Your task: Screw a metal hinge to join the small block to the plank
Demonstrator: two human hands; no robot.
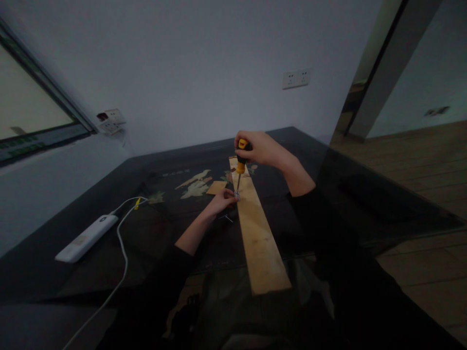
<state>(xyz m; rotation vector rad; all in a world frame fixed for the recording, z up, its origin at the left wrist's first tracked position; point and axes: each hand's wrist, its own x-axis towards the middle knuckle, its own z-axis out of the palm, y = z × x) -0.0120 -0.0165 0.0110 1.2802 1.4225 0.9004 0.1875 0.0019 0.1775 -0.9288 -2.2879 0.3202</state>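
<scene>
My right hand (254,147) is closed around the handle of a yellow and black screwdriver (241,156), held nearly upright with its shaft pointing down. The tip meets a small metal piece (237,195) at the left edge of a long wooden board (257,228). My left hand (223,200) pinches that metal piece against the board; its exact kind is too small to make out. The board runs from the middle of the dark table (204,248) toward me, its near end past the table's edge. A few thin screws or nails (226,218) lie beside my left hand.
A small square wooden piece (217,187) lies left of the board. Farther left is a white power strip (87,238) with a white cable (124,253) trailing toward me. A wall with a socket plate (296,78) stands behind the table.
</scene>
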